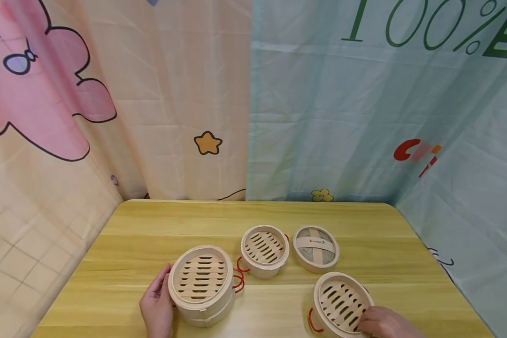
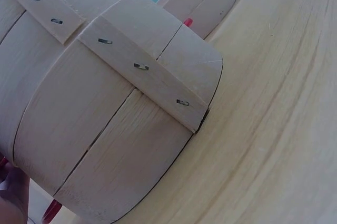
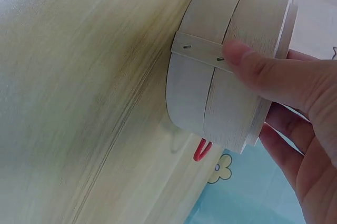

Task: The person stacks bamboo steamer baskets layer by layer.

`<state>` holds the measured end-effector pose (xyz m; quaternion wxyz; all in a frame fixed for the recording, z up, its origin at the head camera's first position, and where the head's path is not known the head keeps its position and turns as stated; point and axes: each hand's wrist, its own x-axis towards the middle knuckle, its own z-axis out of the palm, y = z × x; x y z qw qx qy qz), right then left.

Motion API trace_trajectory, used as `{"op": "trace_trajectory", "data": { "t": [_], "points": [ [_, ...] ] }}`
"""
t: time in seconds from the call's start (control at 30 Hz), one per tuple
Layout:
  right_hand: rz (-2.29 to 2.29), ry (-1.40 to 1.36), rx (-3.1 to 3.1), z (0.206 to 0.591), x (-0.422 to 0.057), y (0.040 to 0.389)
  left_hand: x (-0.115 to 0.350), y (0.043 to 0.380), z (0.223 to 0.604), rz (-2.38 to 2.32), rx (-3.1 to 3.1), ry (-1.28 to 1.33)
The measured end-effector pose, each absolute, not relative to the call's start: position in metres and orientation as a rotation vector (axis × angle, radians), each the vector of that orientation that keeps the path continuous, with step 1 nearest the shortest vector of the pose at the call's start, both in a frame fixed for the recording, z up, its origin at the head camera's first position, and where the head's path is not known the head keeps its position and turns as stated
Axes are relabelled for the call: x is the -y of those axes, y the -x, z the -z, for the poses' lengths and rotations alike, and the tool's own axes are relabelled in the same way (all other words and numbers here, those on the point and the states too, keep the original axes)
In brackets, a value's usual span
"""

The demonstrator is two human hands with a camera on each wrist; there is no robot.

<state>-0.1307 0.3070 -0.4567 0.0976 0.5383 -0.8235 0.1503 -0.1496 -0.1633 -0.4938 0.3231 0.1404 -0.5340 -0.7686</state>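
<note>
Head view: illumination is bright, diffuse and even. The peach curtain (image 1: pixel 177 84) and blue curtain (image 1: pixel 304 103) show soft shading along their folds; the tabletop (image 1: pixel 262 305) carries a pale sheen at lower centre. Left wrist view: exposure is dimmer and cooler. The staples (image 2: pixel 141 66) on the steamer (image 2: pixel 68 108) are legible; wood grain softens toward the lower right. Right wrist view: tone is subdued and bluish. Glare washes out the upper-left tabletop; a faint shadow falls beside the red loop (image 3: pixel 201 151), and the upper-right background is blurred
</note>
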Motion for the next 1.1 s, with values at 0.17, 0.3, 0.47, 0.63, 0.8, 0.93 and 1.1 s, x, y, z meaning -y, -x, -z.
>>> {"op": "trace_trajectory", "data": {
  "t": [0.17,0.3,0.47,0.63,0.8,0.93,1.1],
  "points": [
    [-0.418,-1.581,2.452,0.456,-0.307,0.128,0.163,0.148,0.49,2.027,1.421,-0.373],
    [-0.39,-1.581,2.401,0.458,-0.307,0.127,0.163,0.148,0.489,2.03,1.431,-0.387],
    [-0.348,-1.568,2.334,0.46,-0.307,0.126,0.163,0.147,0.487,2.015,1.455,-0.429],
    [-0.326,-1.544,2.289,0.46,-0.306,0.125,0.163,0.147,0.488,2.01,1.462,-0.426],
    [-0.314,-1.587,2.261,0.449,-0.301,0.127,0.164,0.146,0.49,2.0,1.475,-0.434],
    [-0.231,-1.596,2.253,0.427,-0.292,0.131,0.164,0.146,0.492,1.979,1.49,-0.422],
    [-0.229,-1.548,2.226,0.4,-0.271,0.133,0.164,0.147,0.491,1.946,1.526,-0.414]
  ]
}}
